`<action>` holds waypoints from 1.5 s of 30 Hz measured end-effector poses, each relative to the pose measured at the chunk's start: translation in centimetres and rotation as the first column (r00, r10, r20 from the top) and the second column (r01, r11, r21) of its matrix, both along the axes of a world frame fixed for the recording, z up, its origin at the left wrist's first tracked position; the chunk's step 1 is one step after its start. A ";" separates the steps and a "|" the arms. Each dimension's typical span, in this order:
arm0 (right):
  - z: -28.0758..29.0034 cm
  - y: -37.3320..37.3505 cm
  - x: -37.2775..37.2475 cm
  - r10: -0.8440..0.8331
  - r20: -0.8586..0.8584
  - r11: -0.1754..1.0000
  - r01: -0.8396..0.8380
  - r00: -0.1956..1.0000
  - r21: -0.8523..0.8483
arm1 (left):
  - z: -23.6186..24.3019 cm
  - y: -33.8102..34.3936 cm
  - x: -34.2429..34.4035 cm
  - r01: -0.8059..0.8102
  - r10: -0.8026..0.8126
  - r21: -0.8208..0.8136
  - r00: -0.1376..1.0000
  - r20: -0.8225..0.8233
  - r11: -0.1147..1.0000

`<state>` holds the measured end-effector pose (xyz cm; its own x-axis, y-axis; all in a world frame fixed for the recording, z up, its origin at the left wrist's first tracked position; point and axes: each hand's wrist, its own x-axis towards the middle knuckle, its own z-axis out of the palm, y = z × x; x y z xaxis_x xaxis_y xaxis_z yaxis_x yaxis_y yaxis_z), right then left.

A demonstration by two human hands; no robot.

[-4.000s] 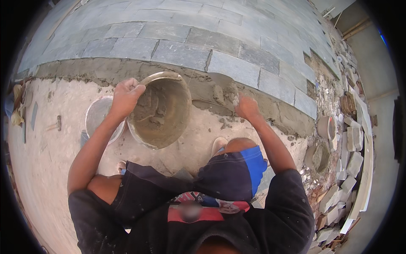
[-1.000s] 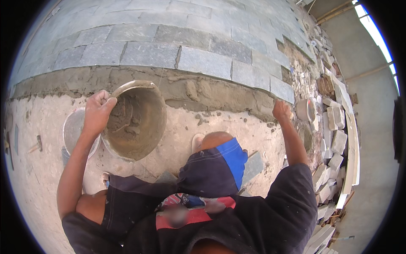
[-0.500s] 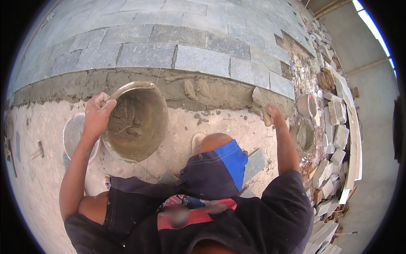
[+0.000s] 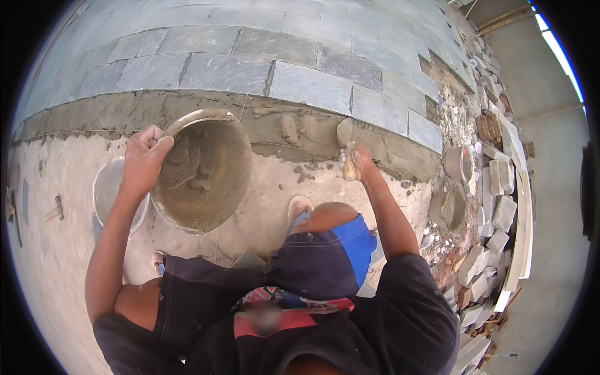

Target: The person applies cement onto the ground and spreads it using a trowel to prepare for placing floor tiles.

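**Trowel drawn back along the mortar bed; bucket held in place**

Clock directions are taken from the centre of the view, 12 at the top.

Left hand (image 4: 145, 159): at 9 o'clock, clenched on the rim of the large bucket (image 4: 234, 175). The bucket is tilted, its mouth exposed, with wet mortar (image 4: 186, 169) inside. A second bucket (image 4: 107, 194) stands just beyond it, also toward 9.

Right hand (image 4: 364, 164): near 2 o'clock, grasping the trowel (image 4: 344, 131) by its handle, the blade pointing toward 12. The blade shows against the mortar bed (image 4: 394, 145); whether it touches cannot be determined.

Change observed: half a second earlier, the right hand and trowel were farther toward 3 o'clock, near the bed's end. They are now nearer the bucket and just beside the raised lumps of mortar (image 4: 300, 128) at 12. The left hand's hold on the bucket is unaltered.

Assessment: the shift appears to bring the blade to a less even stretch of bed, with the lumps within easy reach. The bed's surface toward 2 o'clock looks smoother.

Surroundings: laid grey slabs (image 4: 309, 86) border the bed on its 12 o'clock side. A hammer (image 4: 59, 207) lies at 9; broken blocks (image 4: 504, 212) are heaped at 3.
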<state>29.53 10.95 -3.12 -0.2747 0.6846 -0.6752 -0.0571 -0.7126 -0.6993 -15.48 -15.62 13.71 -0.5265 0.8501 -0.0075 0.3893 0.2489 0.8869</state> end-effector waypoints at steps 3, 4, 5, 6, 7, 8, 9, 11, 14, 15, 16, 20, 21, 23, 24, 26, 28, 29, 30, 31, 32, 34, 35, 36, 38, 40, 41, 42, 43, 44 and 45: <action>0.4 -1.7 -4.5 0.049 0.003 0.999 -0.049 0.999 0.012 | -0.4 -0.2 -0.8 -0.008 0.008 -0.003 1.000 -0.004 1.000; 0.2 -2.1 -5.5 0.047 0.000 0.999 -0.047 0.999 0.007 | -0.6 -0.2 -1.0 -0.004 0.004 0.001 1.000 -0.002 1.000; -0.1 -2.5 -6.6 0.046 -0.004 0.999 -0.046 0.999 0.003 | -0.6 -0.2 -1.2 -0.010 0.010 0.009 1.000 0.003 1.000; -0.1 -3.3 -7.8 0.036 -0.105 0.999 -0.038 0.994 -0.016 | -0.5 -0.3 -1.3 -0.017 0.017 0.016 1.000 0.006 1.000; 0.0 -3.8 -9.0 0.057 -0.087 0.998 -0.059 0.995 -0.026 | -0.4 -0.4 -1.3 -0.024 0.024 0.025 1.000 0.010 0.999; 0.2 -4.3 -10.2 0.078 -0.071 0.996 -0.080 0.994 -0.035 | -0.2 -0.5 -1.2 -0.033 0.033 0.025 0.999 0.009 0.999; 0.5 -4.8 -11.4 0.098 -0.056 0.994 -0.100 0.994 -0.044 | 0.1 -0.6 -1.1 -0.041 0.041 0.026 0.999 0.008 0.999; 1.0 -5.7 -13.4 0.130 0.002 0.989 -0.129 0.992 -0.068 | -0.1 -0.5 -1.3 -0.048 0.047 0.013 0.999 0.016 0.999; -1.1 -6.0 -15.4 0.143 0.056 0.989 -0.145 0.988 0.023 | -0.1 -0.5 -1.2 -0.041 0.041 0.016 0.999 -0.004 0.999; -1.0 -6.3 -15.9 0.166 0.089 0.985 -0.170 0.982 0.037 | -0.3 -0.7 -1.4 -0.043 0.043 0.014 0.999 -0.018 0.999; -1.0 -6.6 -16.3 0.187 0.121 0.980 -0.194 0.975 0.050 | -0.4 -0.8 -1.5 -0.044 0.044 0.013 0.999 -0.032 0.999; -3.6 -6.0 -16.6 0.394 0.386 0.798 -0.518 0.834 0.307 | -0.6 -0.4 -1.1 -0.040 0.039 0.027 0.999 0.028 0.999; -3.9 -6.3 -17.1 0.437 0.523 0.668 -0.654 0.731 0.356 | -0.7 -1.0 -1.4 -0.053 0.052 0.025 0.998 0.034 0.998; -3.4 -5.4 -16.6 0.388 0.778 0.349 -0.860 0.493 0.372 | -0.3 -1.4 -1.7 -0.057 0.056 0.035 0.998 0.032 0.998; -3.7 -4.2 -15.2 0.286 0.898 0.051 -0.941 0.335 0.335 | -0.1 -1.2 -1.4 -0.055 0.054 0.045 0.998 0.029 0.997; -3.6 -3.8 -13.0 0.290 0.919 0.023 -0.962 0.267 0.272 | 0.1 -1.6 -1.3 -0.071 0.071 0.035 0.997 0.013 0.997; -0.9 -4.6 -12.6 0.362 0.843 0.259 -0.912 0.397 0.317 | 0.6 -2.3 -1.4 -0.092 0.092 0.000 0.996 -0.014 0.996; 0.5 -4.7 -12.6 0.302 0.848 0.226 -0.896 0.436 0.381 | 0.6 -2.7 -1.5 -0.106 0.106 -0.005 0.994 -0.013 0.994; 1.3 -4.6 -12.4 0.237 0.845 0.193 -0.875 0.480 0.443 | 0.7 -2.9 -1.5 -0.112 0.112 -0.009 0.994 -0.014 0.994; 0.8 -3.4 -11.8 0.274 0.857 0.152 -0.900 0.436 0.409 | 0.8 -2.6 -1.5 -0.107 0.107 -0.004 0.994 -0.012 0.994; -0.1 -1.6 -11.7 0.311 0.867 0.110 -0.921 0.390 0.375 | 0.5 -2.3 -1.5 -0.089 0.089 -0.003 0.996 -0.010 0.996; 0.7 -0.9 -13.6 0.427 0.838 0.158 -0.940 0.341 0.302 | -0.1 -2.7 -1.8 -0.087 0.087 -0.011 0.996 -0.019 0.996; 1.5 -0.9 -14.7 0.496 0.797 0.255 -0.935 0.345 0.246 | 0.2 -2.8 -1.9 -0.093 0.093 -0.011 0.995 -0.027 0.996; 2.6 -1.1 -15.3 0.555 0.754 0.351 -0.921 0.351 0.171 | 0.6 -2.5 -1.4 -0.091 0.091 -0.010 0.995 -0.026 0.996; 0.1 0.2 -15.8 0.475 0.834 0.115 -0.960 0.280 0.257 | 1.0 -2.1 -1.0 -0.095 0.095 -0.006 0.995 -0.017 0.995; -1.4 0.4 -16.4 0.398 0.886 0.028 -0.968 0.239 0.249 | 0.9 -1.6 -1.0 -0.102 0.102 -0.011 0.995 0.003 0.995; -2.1 0.3 -16.6 0.363 0.904 0.068 -0.974 0.226 0.216 | 0.7 -1.3 -0.9 -0.090 0.090 -0.006 0.996 0.012 0.996; -2.4 0.2 -17.1 0.333 0.918 0.103 -0.976 0.217 0.194 | 0.8 -1.2 -1.2 -0.085 0.085 -0.003 0.996 0.010 0.996; -1.4 0.2 -17.6 0.370 0.911 0.104 -0.983 0.182 0.154 | 0.7 -1.4 -1.4 -0.086 0.086 0.002 0.996 0.009 0.996; -0.3 0.5 -17.8 0.406 0.902 0.105 -0.988 0.146 0.113 | 0.6 -1.5 -1.5 -0.088 0.088 -0.008 0.996 0.008 0.996; 0.6 0.8 -17.7 0.436 0.893 0.107 -0.992 0.113 0.074 | 0.4 -1.4 -1.6 -0.086 0.086 -0.015 0.996 0.006 0.996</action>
<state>11.78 11.71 -2.56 -0.6673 0.5564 -0.4951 0.7442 0.5239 -0.4143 -17.05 -17.02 14.13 -0.5976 0.8015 -0.0231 0.3600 0.2939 0.8855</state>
